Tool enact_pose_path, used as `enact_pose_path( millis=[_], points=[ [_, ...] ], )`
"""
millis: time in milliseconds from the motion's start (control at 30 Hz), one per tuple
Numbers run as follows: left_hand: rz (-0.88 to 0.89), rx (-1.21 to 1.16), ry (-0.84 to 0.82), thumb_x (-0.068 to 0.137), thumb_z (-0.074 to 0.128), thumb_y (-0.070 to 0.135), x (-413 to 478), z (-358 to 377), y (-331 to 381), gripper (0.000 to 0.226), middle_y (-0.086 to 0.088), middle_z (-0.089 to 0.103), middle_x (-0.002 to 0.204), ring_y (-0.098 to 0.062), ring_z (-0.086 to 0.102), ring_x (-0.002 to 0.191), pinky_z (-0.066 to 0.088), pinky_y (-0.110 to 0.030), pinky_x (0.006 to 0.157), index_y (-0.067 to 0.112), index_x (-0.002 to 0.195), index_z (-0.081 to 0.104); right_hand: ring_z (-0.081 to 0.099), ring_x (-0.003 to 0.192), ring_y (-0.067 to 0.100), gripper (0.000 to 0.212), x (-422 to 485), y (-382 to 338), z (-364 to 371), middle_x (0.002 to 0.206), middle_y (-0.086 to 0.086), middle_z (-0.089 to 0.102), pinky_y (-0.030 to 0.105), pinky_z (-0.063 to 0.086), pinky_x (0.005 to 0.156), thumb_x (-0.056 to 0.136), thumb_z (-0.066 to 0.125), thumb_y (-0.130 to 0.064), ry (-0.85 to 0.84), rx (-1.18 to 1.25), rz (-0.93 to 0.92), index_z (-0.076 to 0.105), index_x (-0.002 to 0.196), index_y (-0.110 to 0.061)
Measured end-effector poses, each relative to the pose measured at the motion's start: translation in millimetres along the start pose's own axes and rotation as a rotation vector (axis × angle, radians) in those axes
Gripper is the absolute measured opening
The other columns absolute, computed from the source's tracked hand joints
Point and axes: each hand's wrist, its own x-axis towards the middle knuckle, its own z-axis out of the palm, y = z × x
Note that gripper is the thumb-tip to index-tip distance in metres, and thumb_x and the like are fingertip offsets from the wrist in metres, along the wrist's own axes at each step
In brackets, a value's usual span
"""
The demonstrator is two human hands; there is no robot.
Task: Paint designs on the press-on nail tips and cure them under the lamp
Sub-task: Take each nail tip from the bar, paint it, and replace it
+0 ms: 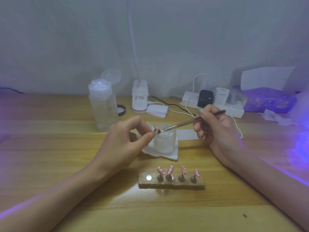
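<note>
My left hand [127, 141] pinches a small pink nail tip [156, 130] between thumb and fingers, above a small frosted jar [164, 143]. My right hand [215, 129] grips a thin brush [189, 122]; its bristle end touches the held tip. Nearer to me, a wooden holder [171, 184] carries several pink nail tips [170, 170] with white dots on metal stands; its leftmost round magnet [148, 177] is bare.
The jar sits on a white tissue [167, 155]. A clear pump bottle [102, 106] stands at the back left, a white lamp base [139, 98] behind, a power strip [217, 104] with chargers and cables at the back right, a purple tissue pack [269, 100] beyond. Violet light glows at the right edge.
</note>
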Motion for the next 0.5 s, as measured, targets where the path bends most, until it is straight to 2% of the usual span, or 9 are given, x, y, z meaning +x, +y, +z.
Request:
enact_pose_path(
  millis=[200, 367, 500],
  points=[
    [0.022, 0.012, -0.004, 0.089, 0.072, 0.015, -0.2, 0.4, 0.7, 0.025, 0.016, 0.064, 0.071, -0.002, 0.042, 0.041, 0.031, -0.007, 0.047, 0.025, 0.07, 0.059, 0.049, 0.049, 0.01, 0.022, 0.9, -1.1, -0.3, 0.057, 0.002, 0.058, 0.016, 0.039, 0.045, 0.086, 0.062, -0.029, -0.028, 0.032, -0.002, 0.048, 0.074, -0.018],
    [0.03, 0.021, -0.009, 0.088, 0.071, 0.018, -0.6, 0.1, -0.6, 0.022, 0.015, 0.065, 0.074, -0.003, 0.044, 0.043, 0.031, -0.01, 0.047, 0.025, 0.072, 0.06, 0.047, 0.048, 0.01, 0.025, 1.4, -0.5, -2.3, 0.055, 0.002, 0.056, 0.016, 0.038, 0.044, 0.092, 0.059, -0.023, 0.042, 0.028, 0.017, 0.052, 0.069, -0.019],
    [0.057, 0.049, -0.007, 0.089, 0.071, 0.019, -0.5, 0.4, 0.1, 0.023, 0.016, 0.065, 0.076, -0.003, 0.044, 0.043, 0.033, -0.011, 0.047, 0.027, 0.072, 0.059, 0.048, 0.049, 0.01, 0.022, 0.9, -1.3, -1.1, 0.057, 0.002, 0.057, 0.016, 0.039, 0.045, 0.089, 0.061, -0.028, -0.012, 0.031, -0.002, 0.051, 0.072, -0.018]
  ],
)
